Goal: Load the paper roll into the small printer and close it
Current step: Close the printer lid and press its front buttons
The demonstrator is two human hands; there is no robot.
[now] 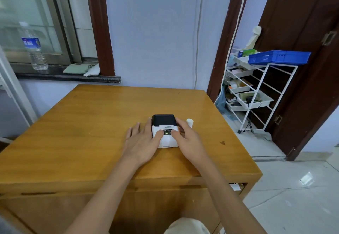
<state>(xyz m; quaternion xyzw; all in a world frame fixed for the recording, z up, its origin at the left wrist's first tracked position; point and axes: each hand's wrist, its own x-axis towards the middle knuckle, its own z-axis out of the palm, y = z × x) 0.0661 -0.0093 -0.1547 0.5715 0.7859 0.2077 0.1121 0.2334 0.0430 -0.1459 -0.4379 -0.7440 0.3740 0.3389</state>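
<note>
A small printer (pixel 164 123), white with a black lid at its far end, sits on the wooden table (pixel 88 123). Its lid is down and a small green light shows on the top panel. My left hand (pixel 142 140) lies against the printer's left side, fingers spread on the table and thumb on the top panel. My right hand (pixel 187 136) clasps the right side, thumb on the top beside the light. A white paper roll (pixel 190 122) stands on the table just behind my right hand, partly hidden by it.
A water bottle (pixel 34 47) and folded cloths (pixel 80 68) rest on the window sill at the far left. A white wire rack (pixel 256 90) with a blue tray (pixel 278 57) stands right of the table by a dark door. The table's right edge drops to tiled floor.
</note>
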